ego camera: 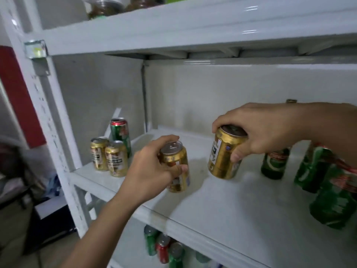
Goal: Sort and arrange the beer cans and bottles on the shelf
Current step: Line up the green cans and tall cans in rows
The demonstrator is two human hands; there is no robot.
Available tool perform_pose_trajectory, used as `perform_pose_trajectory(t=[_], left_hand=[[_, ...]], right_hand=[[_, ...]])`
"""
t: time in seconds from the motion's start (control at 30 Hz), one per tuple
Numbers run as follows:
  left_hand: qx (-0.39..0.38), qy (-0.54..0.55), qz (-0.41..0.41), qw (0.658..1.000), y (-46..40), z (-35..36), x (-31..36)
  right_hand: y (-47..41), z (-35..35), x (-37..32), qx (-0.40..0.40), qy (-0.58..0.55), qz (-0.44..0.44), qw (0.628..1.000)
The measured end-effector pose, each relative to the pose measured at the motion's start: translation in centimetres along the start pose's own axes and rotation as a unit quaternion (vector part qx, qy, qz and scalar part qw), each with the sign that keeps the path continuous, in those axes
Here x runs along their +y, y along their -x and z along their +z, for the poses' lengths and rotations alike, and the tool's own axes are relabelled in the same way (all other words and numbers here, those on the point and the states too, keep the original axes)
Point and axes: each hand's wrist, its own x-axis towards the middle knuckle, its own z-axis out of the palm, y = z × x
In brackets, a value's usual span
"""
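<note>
Here both hands are on the middle shelf (222, 206) of a white rack, each closed around a gold can. The left hand (152, 171) wraps a gold can (176, 167) from the side, thumb across its front and fingers behind; the can is upright, and whether its base touches the shelf cannot be told. The right hand (264, 132) comes in from the right and clamps a second gold can (225, 155) from above by its rim, thumb down the near side. That can is tilted, top leaning toward the back, and seems lifted just off the shelf.

To the left of the left hand, near the shelf's front corner, two more gold cans (108, 158) stand upright and touching, with a taller green can (120, 134) just behind them. Below and to the right of the right hand a green bottle (275, 163) stands on the shelf, its upper part hidden by the wrist. Farther right, under the forearm, a cluster of green cans (328, 188) with red bands sits close to the camera and blurred, so their count is unclear.

Below the left forearm, on the lower shelf, green and red cans (164, 246) stand together. Above the hands, on the top shelf, dark jars (108, 8) show at the frame's edge.
</note>
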Motion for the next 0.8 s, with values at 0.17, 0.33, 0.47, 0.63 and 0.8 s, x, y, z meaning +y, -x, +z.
perform_pose_trajectory(t=[0.17,0.33,0.47,0.63,0.8], left_hand=[[0.017,-0.011,-0.02,1.0,-0.1,-3.2,-2.5],[0.013,-0.042,-0.03,0.999,-0.6,-4.8,-3.9],[-0.019,-0.07,-0.016,0.997,-2.4,-5.7,-5.1],[-0.099,-0.122,0.041,0.987,-5.9,-6.7,-7.6],[-0.162,-0.121,0.097,0.975,-9.1,-7.2,-10.5]], right_hand=[[-5.5,1.4,-2.2,-0.006,-0.03,-0.031,0.999],[-8.8,4.1,-2.8,-0.002,-0.067,-0.037,0.997],[-10.8,6.1,-3.0,0.001,-0.094,-0.019,0.995],[-13.0,7.6,-4.2,-0.002,-0.112,0.018,0.994],[-15.1,8.9,-6.1,-0.008,-0.145,0.07,0.987]])
